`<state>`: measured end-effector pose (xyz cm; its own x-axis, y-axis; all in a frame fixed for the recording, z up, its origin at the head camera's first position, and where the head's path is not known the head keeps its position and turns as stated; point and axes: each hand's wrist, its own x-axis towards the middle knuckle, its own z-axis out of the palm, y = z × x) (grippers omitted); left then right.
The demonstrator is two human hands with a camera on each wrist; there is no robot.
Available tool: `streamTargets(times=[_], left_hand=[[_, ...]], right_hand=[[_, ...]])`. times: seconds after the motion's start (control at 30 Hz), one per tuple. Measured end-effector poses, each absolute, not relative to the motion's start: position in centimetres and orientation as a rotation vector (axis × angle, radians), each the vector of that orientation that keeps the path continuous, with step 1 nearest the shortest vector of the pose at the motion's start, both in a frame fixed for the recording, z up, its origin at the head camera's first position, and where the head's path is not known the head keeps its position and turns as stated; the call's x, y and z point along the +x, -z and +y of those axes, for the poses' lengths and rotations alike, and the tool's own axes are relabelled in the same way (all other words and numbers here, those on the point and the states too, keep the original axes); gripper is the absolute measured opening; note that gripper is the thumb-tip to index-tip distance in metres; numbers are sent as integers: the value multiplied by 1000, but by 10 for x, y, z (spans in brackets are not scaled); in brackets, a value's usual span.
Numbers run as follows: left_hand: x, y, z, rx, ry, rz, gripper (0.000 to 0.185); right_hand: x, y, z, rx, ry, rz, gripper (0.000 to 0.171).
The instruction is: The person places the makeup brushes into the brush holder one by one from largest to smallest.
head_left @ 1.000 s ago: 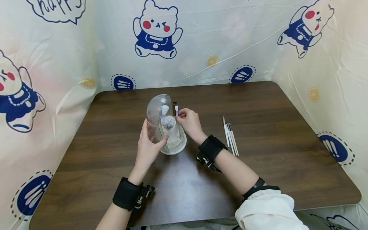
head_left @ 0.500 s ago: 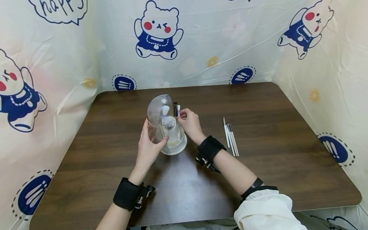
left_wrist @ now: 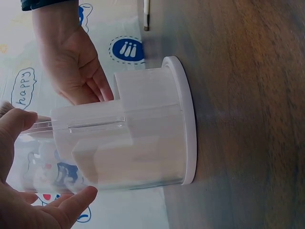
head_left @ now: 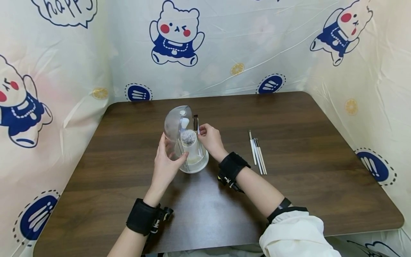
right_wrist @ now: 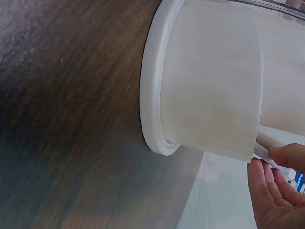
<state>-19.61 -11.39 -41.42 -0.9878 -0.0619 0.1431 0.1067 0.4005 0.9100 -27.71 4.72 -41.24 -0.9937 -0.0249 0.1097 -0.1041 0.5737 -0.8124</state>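
Observation:
A clear makeup brush holder stands upright on its white round base, with a smoky dome cover raised on its left side. My left hand grips the cover's side, thumb toward the front and fingers round the back. On the other side, my right hand pinches a slim white makeup brush at the holder's rim, its lower end inside the compartment. A dark-bristled brush stands beside it. A speckled grey-white top fills the inner cup.
Several thin white-handled brushes lie together on the brown table, right of the holder. A printed curtain hangs round the table's back and sides. Black straps with cameras sit on both wrists.
My right hand has lowered slightly with the slim brush, whose pale tip stood above the fingers before and is now mostly hidden. My left hand keeps its hold on the cover.

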Motion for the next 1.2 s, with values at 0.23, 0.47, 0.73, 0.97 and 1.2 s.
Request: streamTargets(times=[0.23, 0.47, 0.73, 0.97, 1.2], left_hand=[[-197, 414, -113, -44, 1641, -2494, 98], [-197, 414, -113, -42, 1644, -2491, 98], [-197, 414, -113, -28, 1647, -2491, 99], [-197, 414, -113, -23, 1643, -2487, 99], [-197, 414, -113, -18, 1640, -2496, 99]], right_hand=[[-276, 412, 49, 127, -1411, -2718, 23], [-276, 411, 52, 131, -1434, -2704, 23], [-282, 405, 70, 103, -1392, -2680, 25], [-296, 400, 109, -120, -1258, -2706, 23], [-303, 407, 158, -334, -1126, -2780, 24]])
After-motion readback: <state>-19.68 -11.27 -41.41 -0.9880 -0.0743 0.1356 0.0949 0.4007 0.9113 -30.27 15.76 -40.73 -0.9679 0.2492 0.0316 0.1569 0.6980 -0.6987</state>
